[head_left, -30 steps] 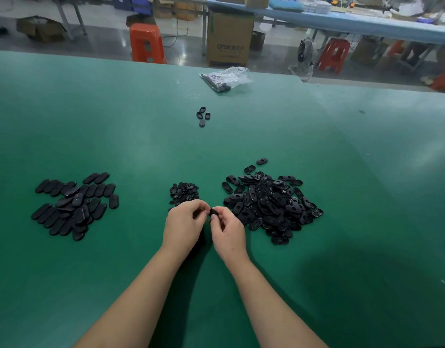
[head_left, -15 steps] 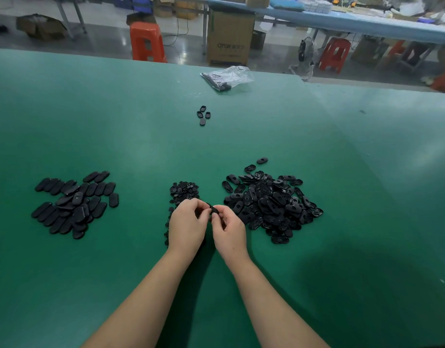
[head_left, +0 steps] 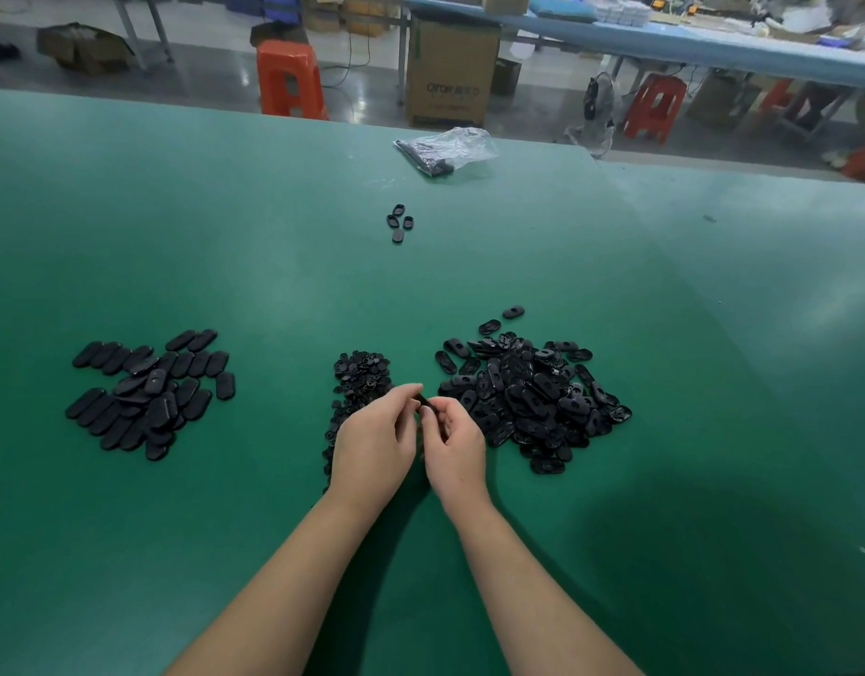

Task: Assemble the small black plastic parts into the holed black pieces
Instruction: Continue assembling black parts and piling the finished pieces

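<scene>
On the green table (head_left: 616, 553), farthest left, lies a heap of closed black oval pieces (head_left: 147, 392), flat and overlapping. Next, toward the middle, sits a small heap of tiny black plastic parts (head_left: 360, 375), trailing down along the near side until the left hand (head_left: 372, 446) covers it. That hand is curled, thumb and fingertips drawn together on a small black piece (head_left: 423, 401) held between both hands, above the table surface. Just beside it, the right hand (head_left: 457, 446) is curled as well, its thumb and forefinger pinching the same piece from the other side; whether this piece is a holed one with a part in it is too small to tell. Right of the hands spreads the biggest heap, the holed black pieces (head_left: 528, 392), with a few strays at its far edge. Farther back on the table, near the middle, lie four loose black pieces (head_left: 399, 223), and beyond them a clear plastic bag (head_left: 452, 148) with dark contents.
</scene>
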Motion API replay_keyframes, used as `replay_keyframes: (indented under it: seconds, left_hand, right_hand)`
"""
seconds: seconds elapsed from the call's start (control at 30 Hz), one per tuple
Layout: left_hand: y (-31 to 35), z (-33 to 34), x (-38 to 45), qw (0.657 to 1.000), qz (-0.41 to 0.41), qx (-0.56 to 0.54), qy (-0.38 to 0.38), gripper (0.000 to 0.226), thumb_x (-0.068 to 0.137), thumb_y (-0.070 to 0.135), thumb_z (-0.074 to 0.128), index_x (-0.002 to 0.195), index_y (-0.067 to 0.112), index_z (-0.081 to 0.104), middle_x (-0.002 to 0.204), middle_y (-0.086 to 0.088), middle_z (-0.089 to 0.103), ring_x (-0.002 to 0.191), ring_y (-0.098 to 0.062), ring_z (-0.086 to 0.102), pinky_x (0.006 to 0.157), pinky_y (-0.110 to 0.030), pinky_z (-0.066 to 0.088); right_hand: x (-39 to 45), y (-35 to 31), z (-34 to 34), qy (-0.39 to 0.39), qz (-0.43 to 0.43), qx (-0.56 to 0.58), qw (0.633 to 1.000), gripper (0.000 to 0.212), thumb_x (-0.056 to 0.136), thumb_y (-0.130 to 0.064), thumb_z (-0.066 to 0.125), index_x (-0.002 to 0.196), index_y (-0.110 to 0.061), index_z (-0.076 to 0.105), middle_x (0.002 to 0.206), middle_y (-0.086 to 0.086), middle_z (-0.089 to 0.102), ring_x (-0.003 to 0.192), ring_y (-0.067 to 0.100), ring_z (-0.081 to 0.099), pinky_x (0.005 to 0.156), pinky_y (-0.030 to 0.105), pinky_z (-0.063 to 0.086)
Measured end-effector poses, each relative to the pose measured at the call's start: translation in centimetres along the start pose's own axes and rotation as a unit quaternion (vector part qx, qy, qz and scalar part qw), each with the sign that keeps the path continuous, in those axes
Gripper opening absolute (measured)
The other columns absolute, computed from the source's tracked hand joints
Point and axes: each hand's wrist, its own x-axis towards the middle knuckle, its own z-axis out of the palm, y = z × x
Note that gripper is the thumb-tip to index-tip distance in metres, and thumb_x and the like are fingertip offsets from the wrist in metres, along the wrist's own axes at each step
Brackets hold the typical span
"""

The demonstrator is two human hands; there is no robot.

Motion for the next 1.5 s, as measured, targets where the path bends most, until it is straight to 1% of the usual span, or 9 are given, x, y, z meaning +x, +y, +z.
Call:
replay_keyframes:
  seconds: [0.17,0.27,0.53,0.67,0.73,0.9,1.03,1.2,1.5]
  left_hand:
    - [-0.3,-0.1,0.1,0.999,-0.023,-0.024,-0.003,0.03,0.092,0.013,0.066,0.121,0.02,0.069,0.106,0.008,0.073,0.087,-0.004,0.065,0.082,-0.026,0.055]
    - [-0.7,-0.3,0.9,0.998,-0.05,-0.01,-0.022,0.033,0.091,0.017,0.069,0.123,0.021,0.07,0.109,0.009,0.068,0.074,-0.003,0.052,0.08,-0.025,0.049]
    - [-1.1,-0.9,2.5,0.989,-0.102,-0.027,-0.101,0.016,0.09,0.02,0.07,0.104,0.024,0.077,0.09,0.014,0.075,0.082,-0.002,0.066,0.081,-0.022,0.053]
    - [-1.3,-1.0,2.5,0.989,-0.098,-0.02,-0.107,0.013,0.089,0.019,0.071,0.097,0.027,0.077,0.083,0.019,0.072,0.079,0.007,0.063,0.071,-0.006,0.044]
    - [-1.3,-1.2,2.6,0.989,-0.099,-0.017,-0.11,0.011,0.089,0.02,0.071,0.095,0.028,0.076,0.081,0.018,0.071,0.077,0.007,0.063,0.067,-0.005,0.042]
    - [-0.9,-1.4,2.8,0.989,-0.076,0.003,-0.129,0.007,0.088,0.019,0.069,0.086,0.026,0.071,0.071,0.013,0.068,0.067,0.001,0.061,0.062,-0.019,0.045]
    - [-0.8,-1.3,2.8,0.988,-0.079,-0.015,-0.132,0.011,0.087,0.018,0.069,0.093,0.025,0.075,0.078,0.013,0.072,0.069,0.003,0.063,0.068,-0.02,0.052]
    - [-0.9,-1.1,2.9,0.985,-0.094,-0.023,-0.141,0.016,0.089,0.018,0.069,0.099,0.025,0.078,0.075,0.016,0.07,0.058,0.01,0.057,0.062,-0.011,0.044]
    - [-0.4,-0.2,2.3,0.989,-0.102,-0.011,-0.103,0.013,0.086,0.018,0.069,0.094,0.023,0.078,0.075,0.017,0.069,0.071,0.008,0.061,0.063,-0.002,0.04]
  right_hand:
    - [0.0,0.1,0.1,0.012,-0.01,-0.019,1.0,0.009,0.099,-0.023,0.059,0.093,-0.024,0.065,0.073,-0.006,0.067,0.061,0.003,0.055,0.059,0.025,0.046]
    - [-0.1,0.1,0.1,0.01,-0.019,-0.02,1.0,0.009,0.099,-0.022,0.059,0.092,-0.025,0.063,0.072,-0.007,0.064,0.062,0.003,0.052,0.06,0.026,0.044]
    - [-0.1,0.3,0.0,-0.004,-0.024,-0.035,0.999,0.011,0.1,-0.022,0.058,0.093,-0.029,0.062,0.07,-0.01,0.061,0.059,0.003,0.05,0.059,0.023,0.039]
    - [0.0,0.1,0.1,-0.002,-0.029,-0.041,0.999,0.017,0.099,-0.021,0.059,0.089,-0.035,0.059,0.072,-0.011,0.063,0.063,0.002,0.053,0.06,0.021,0.041]
    - [-0.1,0.1,0.1,-0.005,-0.026,-0.043,0.999,0.015,0.099,-0.021,0.059,0.09,-0.034,0.06,0.073,-0.009,0.064,0.064,0.006,0.056,0.062,0.028,0.047]
    - [-0.1,0.3,0.0,-0.017,-0.014,-0.042,0.999,0.008,0.101,-0.02,0.055,0.098,-0.023,0.062,0.079,-0.002,0.068,0.075,0.024,0.065,0.072,0.054,0.057]
    - [-0.1,0.3,0.0,-0.016,-0.013,-0.037,0.999,0.013,0.101,-0.02,0.054,0.095,-0.03,0.061,0.077,-0.004,0.068,0.07,0.018,0.065,0.07,0.055,0.056]
    - [-0.1,0.3,0.1,-0.018,-0.013,-0.029,0.999,0.017,0.101,-0.021,0.053,0.093,-0.034,0.06,0.068,-0.009,0.065,0.059,0.007,0.059,0.067,0.054,0.056]
    - [0.1,0.2,-0.1,-0.009,-0.005,-0.026,1.0,0.009,0.101,-0.02,0.056,0.1,-0.026,0.063,0.085,-0.004,0.069,0.078,0.022,0.065,0.075,0.053,0.056]
